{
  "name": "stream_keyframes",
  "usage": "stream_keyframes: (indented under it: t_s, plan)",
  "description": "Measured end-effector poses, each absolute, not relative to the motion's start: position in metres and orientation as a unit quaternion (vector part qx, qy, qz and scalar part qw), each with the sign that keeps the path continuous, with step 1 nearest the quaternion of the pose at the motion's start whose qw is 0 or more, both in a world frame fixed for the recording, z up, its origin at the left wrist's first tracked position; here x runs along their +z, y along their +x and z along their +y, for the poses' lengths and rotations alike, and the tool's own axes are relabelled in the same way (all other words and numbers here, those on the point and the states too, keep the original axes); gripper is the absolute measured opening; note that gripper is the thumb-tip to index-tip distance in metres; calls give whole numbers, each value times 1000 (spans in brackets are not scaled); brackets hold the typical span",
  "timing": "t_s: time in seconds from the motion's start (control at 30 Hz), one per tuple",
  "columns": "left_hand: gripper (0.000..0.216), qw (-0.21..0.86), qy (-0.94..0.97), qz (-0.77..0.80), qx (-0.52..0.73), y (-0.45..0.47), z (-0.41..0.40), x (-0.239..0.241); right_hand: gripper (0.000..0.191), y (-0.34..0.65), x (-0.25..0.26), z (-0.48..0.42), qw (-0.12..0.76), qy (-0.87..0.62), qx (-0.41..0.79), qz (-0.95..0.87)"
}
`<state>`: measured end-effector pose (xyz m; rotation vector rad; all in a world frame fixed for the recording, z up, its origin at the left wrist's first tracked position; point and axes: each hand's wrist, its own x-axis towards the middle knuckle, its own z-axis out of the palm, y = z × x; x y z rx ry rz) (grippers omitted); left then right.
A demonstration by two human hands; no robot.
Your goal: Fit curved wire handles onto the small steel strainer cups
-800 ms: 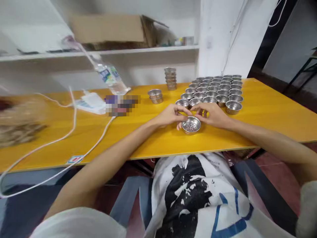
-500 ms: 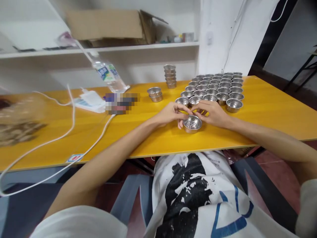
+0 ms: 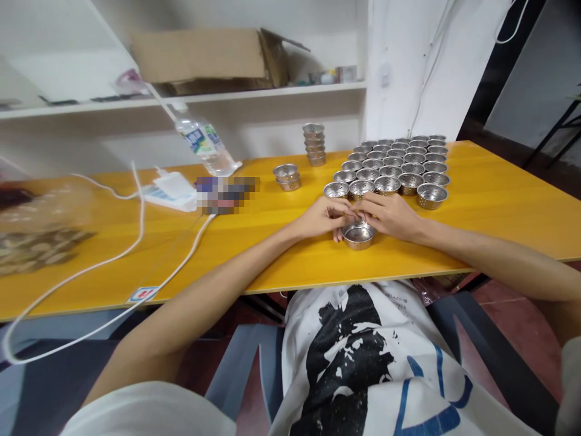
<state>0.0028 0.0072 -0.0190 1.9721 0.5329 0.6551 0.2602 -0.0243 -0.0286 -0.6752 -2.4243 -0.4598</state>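
Note:
A small round metal cup with a perforated bottom [image 3: 359, 238] stands upright on the table close to its front edge. At its left side my left hand [image 3: 322, 218] is closed on the rim, thumb and fingers bent, with some fingertips low against the wall. My right hand [image 3: 391, 215] comes from the right, its fingers bent over the cup's far rim and meeting the left fingertips there. The fingertips partly hide each other and the rim. Just beyond my hands, rows of similar metal cups [image 3: 388, 184] stand close together.
A tall stack of cups [image 3: 315, 145] and a short stack [image 3: 287, 177] stand left of the rows. Farther left are a tilted plastic bottle [image 3: 206, 142], a white cable [image 3: 181, 254] and a clear bag of brown pieces [image 3: 40, 245]. A cardboard box [image 3: 204, 57] rests on the shelf.
My fingers have drawn closer together over the cup's far rim, the right hand covering more of it. The whole view has shifted slightly to the right and down.

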Motion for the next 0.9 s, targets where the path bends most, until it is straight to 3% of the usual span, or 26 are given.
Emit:
stream_keyframes:
  t_s: [0.2, 0.33, 0.5, 0.63, 0.9]
  plan:
    - [37, 427, 795, 266, 338, 10, 13, -29, 35, 259, -34, -19, 279, -228, -174, -917]
    - [31, 423, 795, 265, 345, 12, 12, -26, 33, 257, -35, -18, 315, -217, -145, -912]
    - [28, 375, 819, 268, 341, 9, 14, -22, 24, 255, -22, -28, 372, -197, 13, -907]
    - [33, 356, 821, 278, 349, 6, 17, -23, 22, 257, -11, -35, 312, -208, 181, -909]
    - [28, 339, 830, 273, 347, 5, 16, -26, 33, 258, -18, -32, 271, -238, 259, -896]
